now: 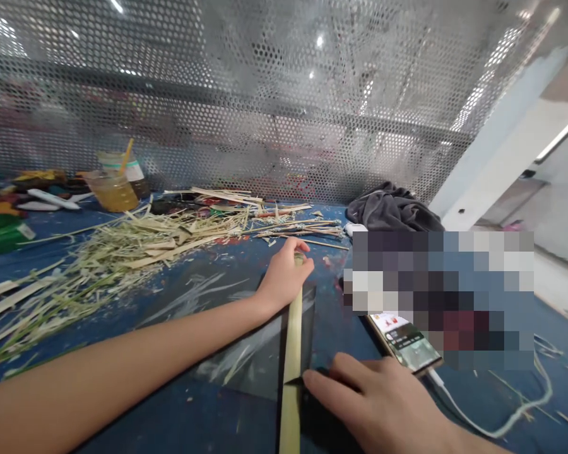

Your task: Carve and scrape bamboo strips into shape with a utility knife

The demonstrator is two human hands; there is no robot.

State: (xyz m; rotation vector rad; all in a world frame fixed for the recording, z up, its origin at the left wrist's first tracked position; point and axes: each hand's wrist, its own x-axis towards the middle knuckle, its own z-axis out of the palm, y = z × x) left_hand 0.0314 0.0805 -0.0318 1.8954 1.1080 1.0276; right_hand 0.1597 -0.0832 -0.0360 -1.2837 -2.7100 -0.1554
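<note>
A long pale bamboo strip (292, 353) lies on the blue table (180, 410), running away from me. My left hand (284, 272) is stretched forward and closed around the strip's far end. My right hand (376, 403) is near me, fingers curled round a dark blade whose tip (293, 380) touches the strip's right edge. A transparent sheet (246, 359) lies under the strip.
A heap of bamboo shavings and slivers (123, 249) covers the left of the table. A jar of yellow liquid (112, 188) stands at the back left. A phone (404, 340) with a white cable lies right of the strip. A grey cloth (392, 211) sits by the perforated metal wall (284, 94).
</note>
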